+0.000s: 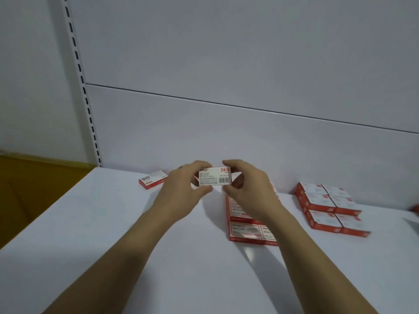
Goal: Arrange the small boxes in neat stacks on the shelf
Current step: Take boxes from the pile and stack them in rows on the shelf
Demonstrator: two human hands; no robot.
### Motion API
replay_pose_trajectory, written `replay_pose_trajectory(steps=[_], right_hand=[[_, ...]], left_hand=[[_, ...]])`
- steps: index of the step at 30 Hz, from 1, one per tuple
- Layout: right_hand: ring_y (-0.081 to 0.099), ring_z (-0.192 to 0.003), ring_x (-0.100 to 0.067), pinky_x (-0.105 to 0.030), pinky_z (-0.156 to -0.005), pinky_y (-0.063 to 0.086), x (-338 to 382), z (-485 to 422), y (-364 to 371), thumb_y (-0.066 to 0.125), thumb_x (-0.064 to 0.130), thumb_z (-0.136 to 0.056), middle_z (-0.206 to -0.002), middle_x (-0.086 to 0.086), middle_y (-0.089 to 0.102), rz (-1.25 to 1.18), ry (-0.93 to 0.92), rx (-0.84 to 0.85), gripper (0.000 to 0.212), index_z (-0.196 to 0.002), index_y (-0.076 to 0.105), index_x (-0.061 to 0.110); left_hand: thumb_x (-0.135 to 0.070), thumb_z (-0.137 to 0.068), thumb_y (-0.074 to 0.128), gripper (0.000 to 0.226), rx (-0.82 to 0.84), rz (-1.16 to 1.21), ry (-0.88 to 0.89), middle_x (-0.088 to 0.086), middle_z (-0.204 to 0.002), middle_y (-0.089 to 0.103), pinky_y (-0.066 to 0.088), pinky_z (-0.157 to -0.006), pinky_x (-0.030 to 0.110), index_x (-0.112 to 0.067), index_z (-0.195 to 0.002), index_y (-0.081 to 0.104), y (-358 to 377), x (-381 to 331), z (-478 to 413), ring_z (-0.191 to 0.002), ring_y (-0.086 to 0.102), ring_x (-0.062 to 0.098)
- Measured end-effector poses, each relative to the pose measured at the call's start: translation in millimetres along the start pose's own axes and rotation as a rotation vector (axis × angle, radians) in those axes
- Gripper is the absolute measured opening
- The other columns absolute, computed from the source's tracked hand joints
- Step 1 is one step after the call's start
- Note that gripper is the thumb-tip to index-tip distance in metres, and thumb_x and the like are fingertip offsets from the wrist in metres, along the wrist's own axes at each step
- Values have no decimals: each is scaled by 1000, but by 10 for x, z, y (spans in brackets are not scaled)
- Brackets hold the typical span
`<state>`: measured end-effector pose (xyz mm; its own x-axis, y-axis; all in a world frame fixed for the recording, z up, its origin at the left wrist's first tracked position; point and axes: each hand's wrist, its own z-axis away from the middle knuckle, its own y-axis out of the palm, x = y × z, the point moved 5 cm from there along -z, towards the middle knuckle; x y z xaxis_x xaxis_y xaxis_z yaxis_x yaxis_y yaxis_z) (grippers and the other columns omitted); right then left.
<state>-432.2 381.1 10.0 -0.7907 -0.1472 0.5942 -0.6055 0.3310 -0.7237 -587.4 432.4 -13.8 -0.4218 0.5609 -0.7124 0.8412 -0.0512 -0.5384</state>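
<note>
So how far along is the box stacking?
Done: a middle stack and a right stack sit in tidy rows. In hand: the left hand and right hand pinch one box above the shelf. Left: that box needs placing, and a lone box lies apart at the back left.

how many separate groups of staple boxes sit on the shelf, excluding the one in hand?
3: a lone box back left, a centre block partly behind the right arm, a right block beside it. A red sliver at the right edge may be a fourth. Held box excluded.
</note>
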Motion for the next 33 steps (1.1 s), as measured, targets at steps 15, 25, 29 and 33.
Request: replay_pose_trajectory(steps=[15, 25, 29, 33], right_hand=[[65, -82, 3, -19, -78, 55, -186, 176, 154, 72, 16, -82, -111, 14, 65, -188, 133, -85, 53, -131, 56, 29], [58, -106, -3, -28, -91, 52, -3, 340, 264, 73, 51, -72, -119, 16, 58, -203, 211, -27, 82, -143, 42, 25], [67, -100, -14, -31, -91, 54, -16, 366, 295, 69, 36, -82, -106, -4, 71, -608, 280, 113, 46, -124, 64, 16], [69, -97, -34, -46, -87, 55, -4, 370, 316, 48, 13, -95, -100, -20, 72, -1096, 359, 143, 24, -95, 71, 6]], left_hand=[[-17, -76, 79, 40, 75, 145, -7, -13, -98, 68, 54, -72, 21, -30, -108, 61, 47, 111, 120, -85, 62, 8], [-14, -72, 81, 47, 28, 55, 221, -5, -103, 64, 48, -78, 11, -18, -113, 59, 97, -117, 257, -91, 58, 5], [-35, -71, 76, 44, 38, 7, 207, -6, -112, 50, 44, -87, 15, -28, -111, 59, 54, -105, 224, -104, 51, 5], [-32, -69, 83, 40, 118, 195, -1, -19, -99, 64, 47, -81, 16, -33, -100, 58, 44, -67, 215, -97, 59, 4]])
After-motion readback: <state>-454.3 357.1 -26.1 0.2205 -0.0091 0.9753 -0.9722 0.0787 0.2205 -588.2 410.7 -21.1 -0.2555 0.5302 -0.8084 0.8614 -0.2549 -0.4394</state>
